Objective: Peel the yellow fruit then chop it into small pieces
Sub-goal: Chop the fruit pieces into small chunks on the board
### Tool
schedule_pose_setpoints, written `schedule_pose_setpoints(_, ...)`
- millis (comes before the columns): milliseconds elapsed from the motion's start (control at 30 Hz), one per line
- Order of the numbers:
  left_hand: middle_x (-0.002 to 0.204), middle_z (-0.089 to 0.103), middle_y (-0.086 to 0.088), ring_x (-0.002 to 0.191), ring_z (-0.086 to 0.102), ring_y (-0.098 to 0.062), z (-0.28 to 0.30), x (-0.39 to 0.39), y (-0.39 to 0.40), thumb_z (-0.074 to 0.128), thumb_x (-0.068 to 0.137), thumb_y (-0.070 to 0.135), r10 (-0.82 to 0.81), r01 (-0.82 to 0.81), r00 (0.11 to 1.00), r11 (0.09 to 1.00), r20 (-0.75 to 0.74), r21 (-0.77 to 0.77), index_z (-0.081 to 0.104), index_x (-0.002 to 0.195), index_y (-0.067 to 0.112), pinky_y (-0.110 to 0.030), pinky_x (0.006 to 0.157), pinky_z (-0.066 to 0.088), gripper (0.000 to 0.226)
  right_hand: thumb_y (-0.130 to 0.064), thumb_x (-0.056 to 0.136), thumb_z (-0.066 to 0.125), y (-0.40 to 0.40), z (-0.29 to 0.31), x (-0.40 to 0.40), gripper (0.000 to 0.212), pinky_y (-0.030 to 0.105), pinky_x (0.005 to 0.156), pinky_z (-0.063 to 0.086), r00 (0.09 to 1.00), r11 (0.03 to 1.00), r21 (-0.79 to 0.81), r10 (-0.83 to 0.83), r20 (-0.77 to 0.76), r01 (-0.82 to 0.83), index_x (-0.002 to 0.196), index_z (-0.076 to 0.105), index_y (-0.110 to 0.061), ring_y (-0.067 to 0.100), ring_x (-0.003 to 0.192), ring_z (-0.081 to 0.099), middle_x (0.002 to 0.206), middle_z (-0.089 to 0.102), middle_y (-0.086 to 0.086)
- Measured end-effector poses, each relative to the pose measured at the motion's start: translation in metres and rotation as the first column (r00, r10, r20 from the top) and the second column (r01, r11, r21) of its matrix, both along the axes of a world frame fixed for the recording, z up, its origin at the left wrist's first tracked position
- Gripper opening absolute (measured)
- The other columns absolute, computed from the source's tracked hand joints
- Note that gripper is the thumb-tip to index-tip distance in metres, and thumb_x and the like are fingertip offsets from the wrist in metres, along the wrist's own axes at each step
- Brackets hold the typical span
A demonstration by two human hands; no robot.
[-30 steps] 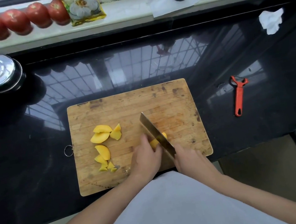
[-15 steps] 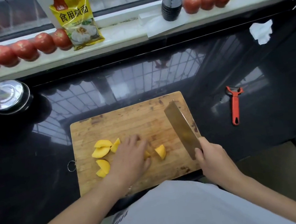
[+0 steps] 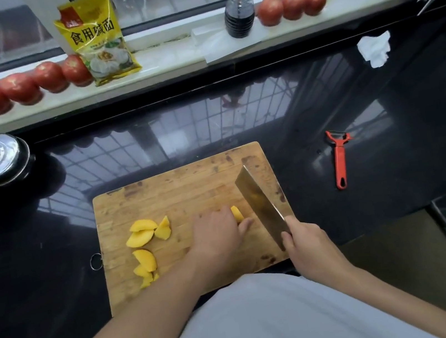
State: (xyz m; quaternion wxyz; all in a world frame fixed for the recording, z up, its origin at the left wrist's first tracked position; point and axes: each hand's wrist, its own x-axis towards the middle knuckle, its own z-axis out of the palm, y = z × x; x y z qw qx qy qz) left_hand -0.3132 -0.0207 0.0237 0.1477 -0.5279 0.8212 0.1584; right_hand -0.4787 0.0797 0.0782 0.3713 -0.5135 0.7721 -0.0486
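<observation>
— On the cutting board (image 3: 179,193): yellow fruit piece (image 3: 236,213) under left hand (image 3: 217,235), fingers curled over it; right hand (image 3: 306,243) gripping cleaver (image 3: 261,206).
— Handling?
— Probably soft, slippery; best pinned from above.

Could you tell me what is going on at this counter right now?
A person is chopping yellow fruit on a wooden board. The left hand holds down a fruit piece, while the right hand grips a cleaver just right of it, blade resting on or just above the board. Several cut slices lie on the board's left side. A red peeler lies unused on the black counter to the right.
</observation>
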Motion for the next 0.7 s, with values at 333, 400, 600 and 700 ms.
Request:
schedule_pose_setpoints(333, 0.100, 0.062, -0.006, 0.094, 0.057, -0.031, -0.030, 0.089, 0.014, 0.077, 0.076, 0.020, -0.314, 0.285, 0.945, 0.928, -0.094, -0.239, 0.064, 0.106, 0.016, -0.047, 0.088, 0.051, 0.032, -0.027, 0.107, 0.043, -0.014, -0.005, 0.005, 0.011, 0.041, 0.067, 0.059, 0.993, 0.993, 0.034, 0.115, -0.033, -0.114, 0.098, 0.049, -0.029, 0.011, 0.072, 0.064, 0.086, 0.062, -0.010)
schedule_pose_setpoints(400, 0.094, 0.058, -0.007, 0.089, 0.056, -0.032, -0.034, 0.110, 0.011, 0.074, 0.070, 0.012, -0.346, 0.309, 0.934, 0.907, -0.087, -0.286, 0.062, 0.097, 0.014, -0.047, 0.090, 0.050, 0.029, -0.027, 0.107, 0.043, -0.017, -0.006, 0.005, 0.012, 0.038, 0.065, 0.058, 0.992, 0.992, 0.046, 0.121, -0.036, -0.120, 0.097, 0.049, -0.029, 0.011, 0.072, 0.063, 0.085, 0.062, -0.010)
schedule_pose_setpoints(600, 0.100, 0.056, 0.004, 0.091, 0.053, -0.019, -0.008, 0.076, 0.013, 0.069, 0.092, 0.020, 0.098, -0.083, 0.911, 0.995, -0.400, 0.055, 0.059, 0.103, 0.019, -0.035, 0.078, 0.047, 0.015, -0.026, 0.107, 0.042, -0.028, -0.008, 0.020, 0.010, 0.030, 0.067, 0.052, 0.974, 0.972, 0.082, 0.223, -0.047, -0.218, 0.099, 0.047, -0.029, 0.008, 0.079, 0.059, 0.092, 0.060, -0.008)
schedule_pose_setpoints(700, 0.096, 0.065, 0.002, 0.093, 0.062, -0.020, -0.014, 0.037, 0.010, 0.073, 0.092, 0.024, 0.660, -0.504, 0.624, 0.749, -0.419, 0.430, 0.059, 0.091, 0.021, -0.034, 0.078, 0.050, 0.014, -0.027, 0.106, 0.041, -0.035, -0.006, 0.031, 0.008, 0.043, 0.079, 0.057, 0.965, 0.961, 0.107, 0.261, -0.040, -0.256, 0.107, 0.048, -0.031, 0.018, 0.089, 0.062, 0.101, 0.063, -0.004)
